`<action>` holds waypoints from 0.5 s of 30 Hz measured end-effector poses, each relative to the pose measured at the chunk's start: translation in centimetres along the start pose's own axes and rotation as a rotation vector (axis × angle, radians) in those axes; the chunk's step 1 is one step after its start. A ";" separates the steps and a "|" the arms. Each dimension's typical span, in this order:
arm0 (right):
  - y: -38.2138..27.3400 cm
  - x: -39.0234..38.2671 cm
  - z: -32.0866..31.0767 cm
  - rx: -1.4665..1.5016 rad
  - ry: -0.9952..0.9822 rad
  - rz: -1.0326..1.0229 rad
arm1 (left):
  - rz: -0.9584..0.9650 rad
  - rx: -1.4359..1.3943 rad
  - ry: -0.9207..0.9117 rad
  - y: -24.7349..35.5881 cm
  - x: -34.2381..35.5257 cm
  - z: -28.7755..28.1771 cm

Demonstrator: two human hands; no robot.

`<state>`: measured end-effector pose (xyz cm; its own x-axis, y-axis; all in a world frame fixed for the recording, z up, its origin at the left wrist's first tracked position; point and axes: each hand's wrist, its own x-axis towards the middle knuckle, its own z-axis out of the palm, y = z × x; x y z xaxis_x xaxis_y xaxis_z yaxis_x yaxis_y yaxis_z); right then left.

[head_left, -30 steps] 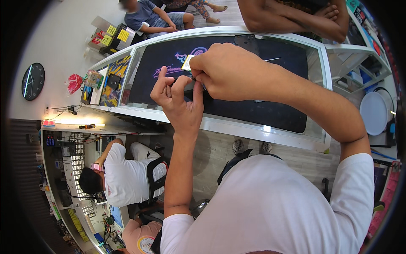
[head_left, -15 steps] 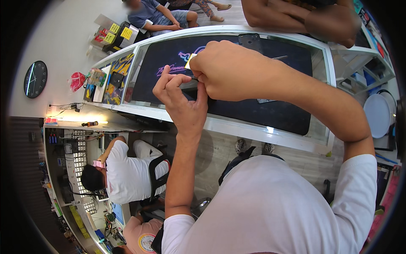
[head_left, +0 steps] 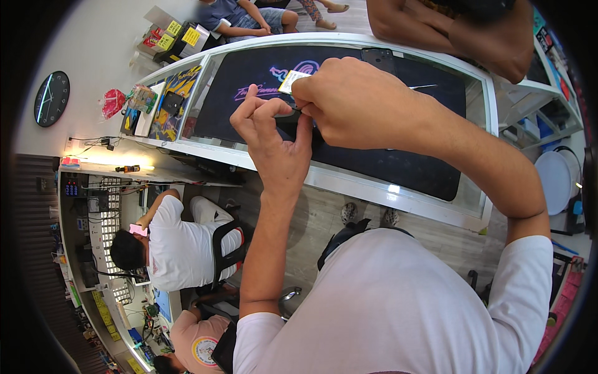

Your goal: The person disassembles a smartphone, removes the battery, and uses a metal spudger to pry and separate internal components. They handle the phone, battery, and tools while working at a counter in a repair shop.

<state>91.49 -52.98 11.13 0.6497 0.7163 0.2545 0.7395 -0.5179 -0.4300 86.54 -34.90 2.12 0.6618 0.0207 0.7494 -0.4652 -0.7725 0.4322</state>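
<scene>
Pinching fingers (head_left: 303, 91), dark mat (head_left: 398, 168) (white-framed counter (head_left: 405, 202)), clock (head_left: 52, 98)

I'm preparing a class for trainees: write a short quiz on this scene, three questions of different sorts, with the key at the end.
1. Which of the person's own hands holds the small white-and-yellow rectangular piece?
2. True or false: a round black clock hangs on the pale wall at the picture's left.
3. Fill in the missing word: the left hand is raised beside the other hand, over a black rectangular ____ with pink and blue print.

Key:
1. The right hand.
2. True.
3. Mat.
</scene>
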 end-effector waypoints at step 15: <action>0.2 0.0 0.1 0.009 0.039 0.032 | 0.149 -0.031 0.054 -1.0 -0.2 0.7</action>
<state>91.65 -53.05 10.90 0.6793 0.6805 0.2746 0.7170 -0.5358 -0.4459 87.32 -34.58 1.21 0.5521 -0.0574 0.8318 -0.5743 -0.7494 0.3294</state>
